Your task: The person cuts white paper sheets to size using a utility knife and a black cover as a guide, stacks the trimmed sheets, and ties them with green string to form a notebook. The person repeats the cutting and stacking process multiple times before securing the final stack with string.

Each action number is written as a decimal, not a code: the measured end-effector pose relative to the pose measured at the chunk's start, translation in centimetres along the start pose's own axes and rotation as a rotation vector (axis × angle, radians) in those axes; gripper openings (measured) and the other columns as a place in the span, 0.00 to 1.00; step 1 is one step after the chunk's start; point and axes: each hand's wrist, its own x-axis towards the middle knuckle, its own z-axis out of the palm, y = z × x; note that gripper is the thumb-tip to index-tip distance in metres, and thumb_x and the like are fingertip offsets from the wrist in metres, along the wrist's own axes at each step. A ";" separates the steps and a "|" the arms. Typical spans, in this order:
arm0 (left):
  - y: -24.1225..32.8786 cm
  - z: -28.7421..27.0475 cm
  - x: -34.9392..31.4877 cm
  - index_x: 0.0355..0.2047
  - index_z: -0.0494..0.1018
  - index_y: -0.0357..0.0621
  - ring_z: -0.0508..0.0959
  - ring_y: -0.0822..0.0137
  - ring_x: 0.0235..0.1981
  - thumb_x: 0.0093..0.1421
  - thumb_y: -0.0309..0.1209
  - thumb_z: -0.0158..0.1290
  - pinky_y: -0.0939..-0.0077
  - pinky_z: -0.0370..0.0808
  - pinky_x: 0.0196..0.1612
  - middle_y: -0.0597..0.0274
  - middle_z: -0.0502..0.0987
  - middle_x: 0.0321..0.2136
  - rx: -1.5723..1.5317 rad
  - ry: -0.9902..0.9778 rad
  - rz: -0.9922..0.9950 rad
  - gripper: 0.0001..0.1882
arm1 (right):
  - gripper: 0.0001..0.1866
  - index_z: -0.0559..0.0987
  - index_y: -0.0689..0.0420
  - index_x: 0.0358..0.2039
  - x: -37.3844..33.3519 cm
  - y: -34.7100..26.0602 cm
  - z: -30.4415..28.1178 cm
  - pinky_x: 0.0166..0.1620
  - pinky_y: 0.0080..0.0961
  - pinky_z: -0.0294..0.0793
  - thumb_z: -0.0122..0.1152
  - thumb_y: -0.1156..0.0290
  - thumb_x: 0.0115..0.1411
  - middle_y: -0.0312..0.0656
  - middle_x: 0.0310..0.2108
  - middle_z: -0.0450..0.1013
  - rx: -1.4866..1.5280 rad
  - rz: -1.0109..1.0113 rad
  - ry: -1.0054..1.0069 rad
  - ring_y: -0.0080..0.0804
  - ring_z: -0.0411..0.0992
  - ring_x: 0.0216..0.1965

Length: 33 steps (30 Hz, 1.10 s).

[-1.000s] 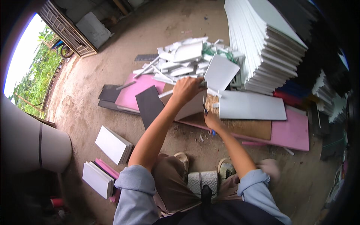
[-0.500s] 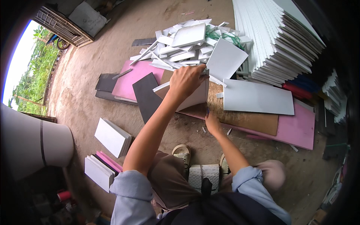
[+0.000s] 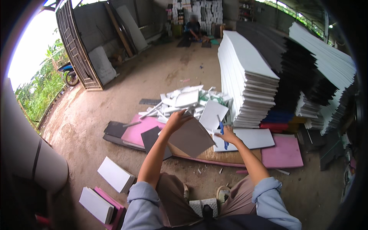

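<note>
My left hand [image 3: 177,120] grips the upper edge of a foam sheet [image 3: 192,135], which is tilted and shows a grey-brown face toward me. In my right hand [image 3: 229,135] is a blue utility knife [image 3: 222,128], held upright just right of the sheet and apart from it. Beneath both hands lies a brown board [image 3: 245,155] on top of pink foam sheets. A white foam panel [image 3: 251,138] rests on the board's right part, and a smaller white piece [image 3: 213,115] leans behind the knife. Beside my left forearm sits a dark grey sheet [image 3: 150,138].
White foam offcuts [image 3: 184,97] are heaped beyond the board. A tall stack of white sheets [image 3: 255,92] stands to the right. Cut white blocks [image 3: 113,172] lie at lower left, near a large pale roll [image 3: 50,168]. Another person [image 3: 193,28] sits far back.
The view has tilted upward, bringing the far room in. My left hand has swung the sheet to a slant. My right hand has moved rightward and up, away from the sheet, with the knife now showing.
</note>
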 end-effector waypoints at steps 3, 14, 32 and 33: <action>0.2 -2.8 -1.2 0.46 0.63 0.26 0.75 0.57 0.36 0.50 0.46 0.55 0.70 0.71 0.39 0.40 0.74 0.34 -0.204 0.106 -0.108 0.35 | 0.24 0.68 0.64 0.31 0.1 -2.5 -3.2 0.43 0.34 0.66 0.66 0.59 0.40 0.54 0.35 0.67 0.116 -0.099 -0.250 0.46 0.67 0.40; -5.4 -5.0 -3.8 0.43 0.67 0.42 0.69 0.73 0.34 0.56 0.39 0.51 0.80 0.68 0.36 0.60 0.71 0.34 -0.373 0.246 -0.336 0.18 | 0.13 0.69 0.63 0.29 2.3 -2.0 -5.7 0.31 0.31 0.70 0.62 0.74 0.44 0.46 0.23 0.72 0.357 0.069 0.207 0.39 0.73 0.27; -14.6 6.4 -19.6 0.56 0.56 0.46 0.65 0.65 0.50 0.59 0.33 0.46 0.62 0.57 0.53 0.64 0.64 0.51 -1.090 0.580 -1.076 0.25 | 0.21 0.64 0.70 0.40 5.8 -3.1 19.0 0.43 0.46 0.65 0.46 0.62 0.58 0.64 0.42 0.60 0.169 0.009 -0.348 0.61 0.64 0.41; -14.6 7.0 -19.7 0.57 0.54 0.46 0.62 0.65 0.53 0.59 0.33 0.45 0.55 0.50 0.58 0.64 0.62 0.52 -1.108 0.564 -1.045 0.26 | 0.21 0.64 0.71 0.40 5.8 -3.4 19.3 0.43 0.46 0.65 0.45 0.62 0.58 0.63 0.42 0.60 0.161 0.008 -0.328 0.60 0.64 0.41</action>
